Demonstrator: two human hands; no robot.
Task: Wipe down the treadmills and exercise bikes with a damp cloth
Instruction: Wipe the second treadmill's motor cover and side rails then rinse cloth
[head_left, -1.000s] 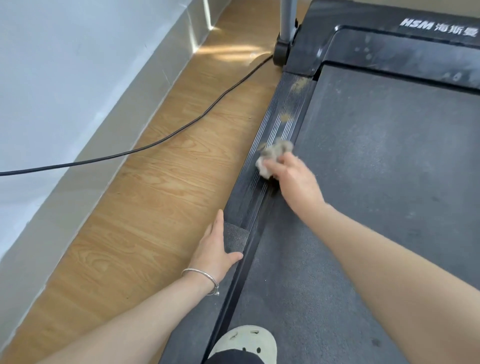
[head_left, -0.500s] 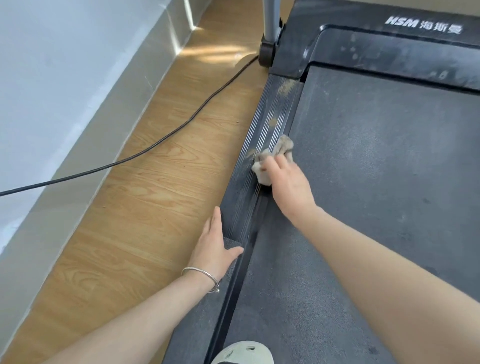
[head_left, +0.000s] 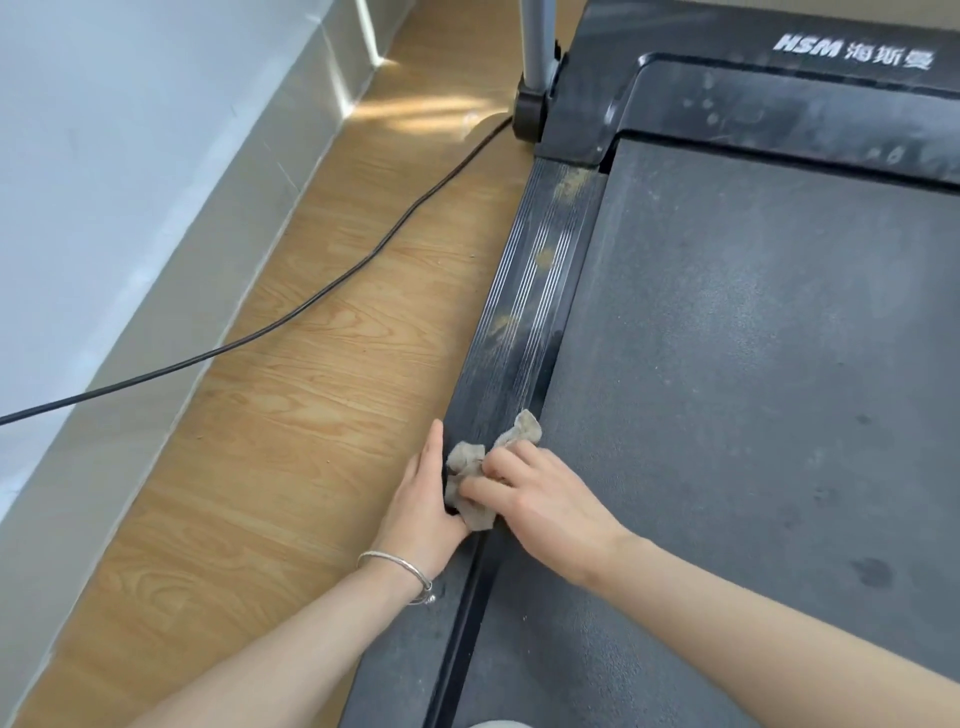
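While the left hand (head_left: 421, 499) lies flat, fingers straight, along the outer edge of the treadmill's side rail (head_left: 524, 312), probably to brace the lean forward, the right hand (head_left: 545, 501) keeps the cloth (head_left: 465, 456) bunched under curled fingers and pressed onto that rail, right against the left hand. Yellowish smears (head_left: 569, 184) further up the rail look unwiped. Half a second ago the cloth sat well ahead of the left hand; it has since been dragged back down the rail.

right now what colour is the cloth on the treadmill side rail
The cloth is a dirty grey-beige, seen best in the head view.
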